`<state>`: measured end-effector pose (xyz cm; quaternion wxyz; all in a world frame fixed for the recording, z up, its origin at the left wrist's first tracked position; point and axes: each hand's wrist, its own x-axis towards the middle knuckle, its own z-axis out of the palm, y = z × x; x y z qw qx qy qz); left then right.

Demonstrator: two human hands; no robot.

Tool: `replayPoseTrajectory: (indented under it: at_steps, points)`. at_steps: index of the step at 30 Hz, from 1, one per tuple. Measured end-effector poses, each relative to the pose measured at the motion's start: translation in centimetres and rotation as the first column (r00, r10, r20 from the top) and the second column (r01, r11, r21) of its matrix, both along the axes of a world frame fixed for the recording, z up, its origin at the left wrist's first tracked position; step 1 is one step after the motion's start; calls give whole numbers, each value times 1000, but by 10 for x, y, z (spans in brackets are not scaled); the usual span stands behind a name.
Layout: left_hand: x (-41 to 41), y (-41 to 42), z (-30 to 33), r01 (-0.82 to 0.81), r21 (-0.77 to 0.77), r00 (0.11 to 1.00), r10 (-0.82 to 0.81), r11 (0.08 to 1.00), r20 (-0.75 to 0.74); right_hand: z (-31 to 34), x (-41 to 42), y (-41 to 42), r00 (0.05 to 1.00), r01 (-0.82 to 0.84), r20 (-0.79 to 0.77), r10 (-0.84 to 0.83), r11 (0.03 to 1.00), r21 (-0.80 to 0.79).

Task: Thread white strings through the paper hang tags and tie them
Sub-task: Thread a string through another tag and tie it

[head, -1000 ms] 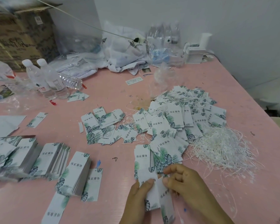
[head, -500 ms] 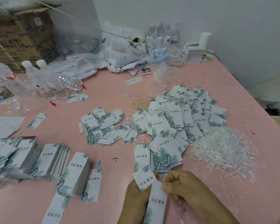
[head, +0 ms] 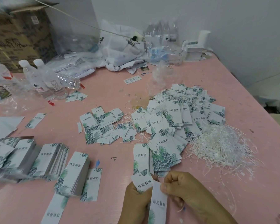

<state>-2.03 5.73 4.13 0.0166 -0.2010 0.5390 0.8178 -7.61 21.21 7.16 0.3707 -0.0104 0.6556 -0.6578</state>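
Pinching tag top (head: 158, 189) in right hand (head: 184, 189); left hand (head: 136, 201) grips short tag (head: 141, 181). Risk: cards slip apart beside pinch, holes misalign.

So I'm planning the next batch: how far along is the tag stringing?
Done: a strung heap of tags lies mid-table. In hand: left hand and right hand hold two tags. Left: stacks of unstrung tags and a pile of strings.

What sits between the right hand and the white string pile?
Nothing visible. The right hand, pinching a hang tag, has only bare pink table and a few stray strands between it and the string pile.
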Motion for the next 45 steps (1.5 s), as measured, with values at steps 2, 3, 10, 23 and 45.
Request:
replayPoseTrajectory:
  at_steps: [2, 3, 10, 23, 45]
  points:
    - [-1, -1, -2, -15, -80, 1000, 16, 997, 5, -1, 1, -1, 1000, -14, 8, 14, 1000, 7]
    - [-1, -2, -4, -37, -114, 999, 39, 993, 14, -2, 1, -1, 1000, -9, 11, 9, 1000, 8]
    - [-6, -5, 1, -282, 126, 959, 280, 951, 33, -4, 3, 3, 973, 148, 204, -110, 973, -178]
    - [-9, -7, 10, -364, 104, 931, 359, 925, 64, 9, 5, 1, 812, 554, 452, -368, 728, -404]
    - [-5, 7, 8, -122, -38, 992, 123, 992, 38, -12, 22, -31, 648, 453, -722, -243, 885, 109]
